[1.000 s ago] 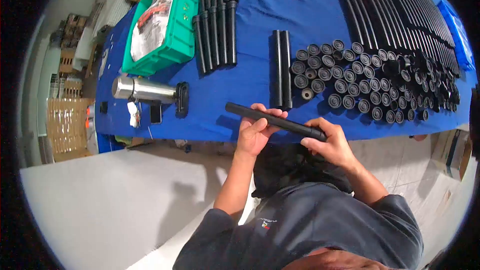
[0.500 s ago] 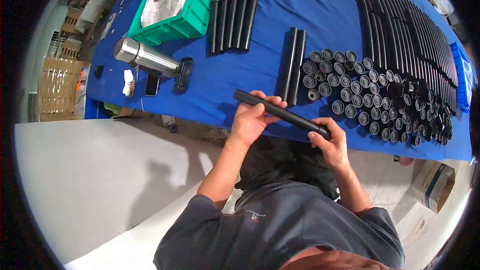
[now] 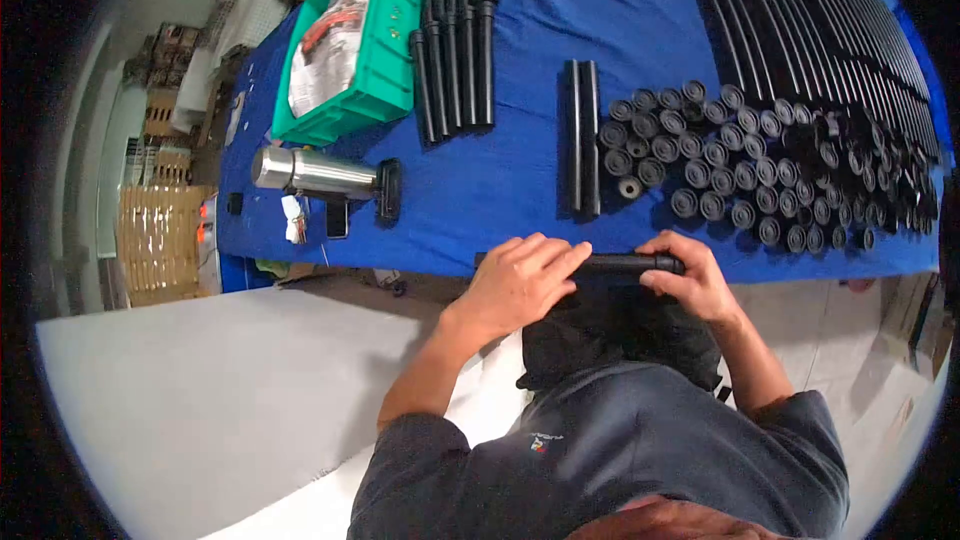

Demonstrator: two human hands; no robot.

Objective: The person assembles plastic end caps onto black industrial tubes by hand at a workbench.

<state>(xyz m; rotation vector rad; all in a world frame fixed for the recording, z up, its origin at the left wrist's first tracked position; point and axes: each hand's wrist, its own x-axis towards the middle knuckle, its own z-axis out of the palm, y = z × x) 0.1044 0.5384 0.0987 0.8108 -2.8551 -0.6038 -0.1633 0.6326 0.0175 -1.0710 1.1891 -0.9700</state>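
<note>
A black tube (image 3: 615,263) lies level across the front edge of the blue-covered table, close to my body. My left hand (image 3: 520,282) is over its left end, fingers laid across the top and hiding that end. At the right end, my right hand (image 3: 695,278) grips the tube between thumb and fingers, where a slightly thicker collar or cap shows. Just beyond my hands, two loose black tubes (image 3: 583,140) lie side by side. To their right stand many round black caps (image 3: 715,153), mostly with ringed faces upward.
Rows of long black tubes (image 3: 800,25) fill the back right. Capped tubes (image 3: 455,70) lie beside a green crate (image 3: 385,90) holding newspaper. A steel flask (image 3: 325,172), a black object (image 3: 389,190) and a phone (image 3: 337,220) are at left. The blue cloth (image 3: 480,200) covers the table.
The tube has swung from slanted to level and come down to the table's edge. My left hand has turned over, from under the tube to on top. My view has shifted.
</note>
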